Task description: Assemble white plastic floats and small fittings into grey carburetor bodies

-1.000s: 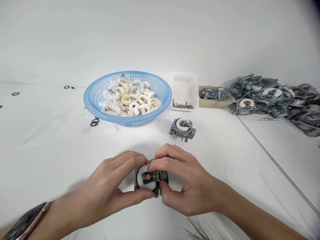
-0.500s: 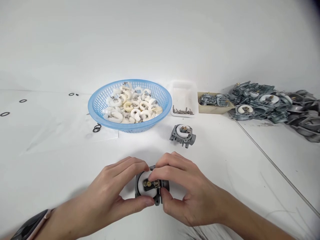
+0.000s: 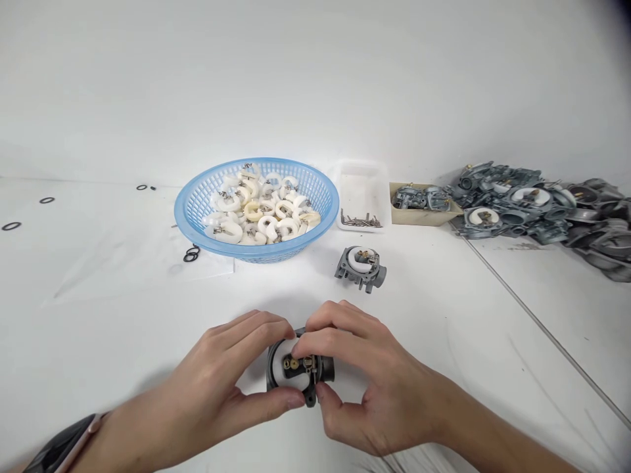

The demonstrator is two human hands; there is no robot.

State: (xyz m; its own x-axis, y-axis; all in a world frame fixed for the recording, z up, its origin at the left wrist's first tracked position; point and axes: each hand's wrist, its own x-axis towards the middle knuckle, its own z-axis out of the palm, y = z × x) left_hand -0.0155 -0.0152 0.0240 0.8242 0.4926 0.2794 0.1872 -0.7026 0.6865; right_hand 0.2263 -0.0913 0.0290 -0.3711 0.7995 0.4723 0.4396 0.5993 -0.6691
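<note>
Carburetor (image 3: 296,368), low and central above the white desk (image 3: 98,315), grasped from both sides: left hand (image 3: 221,381) clasps its rim, right hand (image 3: 374,387) pinches its metal fitting. Behind lie a second carburetor (image 3: 361,266), a blue basket (image 3: 197,200) of white floats (image 3: 256,210) and a heap of metal parts (image 3: 542,203).

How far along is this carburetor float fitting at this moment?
Looks done: one carburetor body stands on the table with its white float fitted. In hand: the left hand and right hand grip another carburetor body, float seated, fingers at its hinge. Left: a pile of carburetor bodies, many floats in the blue basket and pins in the white tray.
</note>
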